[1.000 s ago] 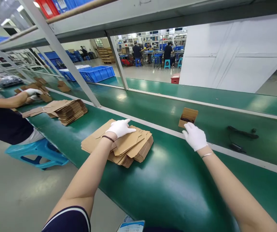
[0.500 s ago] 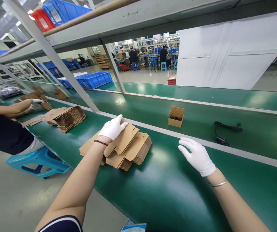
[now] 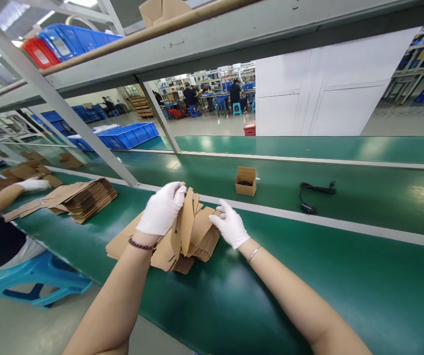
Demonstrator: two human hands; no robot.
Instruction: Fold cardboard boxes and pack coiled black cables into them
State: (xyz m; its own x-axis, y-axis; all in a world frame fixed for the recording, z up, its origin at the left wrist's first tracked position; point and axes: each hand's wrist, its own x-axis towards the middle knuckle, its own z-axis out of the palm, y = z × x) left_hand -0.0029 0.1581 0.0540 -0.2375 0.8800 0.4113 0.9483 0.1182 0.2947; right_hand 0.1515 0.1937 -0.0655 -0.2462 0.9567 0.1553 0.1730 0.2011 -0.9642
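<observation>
My left hand (image 3: 162,208), in a white glove, is shut on the edge of a flat cardboard box blank (image 3: 187,224), which it has lifted to stand tilted up from the pile. Below lies a stack of flat kraft cardboard blanks (image 3: 205,241) on the green conveyor belt (image 3: 308,261). My right hand (image 3: 230,226), also gloved, has its fingers apart. Its fingertips are at the right side of the stack, and I cannot tell whether they touch it.
A small cardboard box (image 3: 245,181) holding black cable stands on the far belt beside a black cable (image 3: 315,193). At left, a co-worker's gloved hand (image 3: 32,185) is near more blanks (image 3: 86,199). Metal shelf uprights (image 3: 119,165) rise between the belts.
My left hand has raised the top blank from the stack. My right hand has moved left to the stack's side. The whole view has shifted as my head turned.
</observation>
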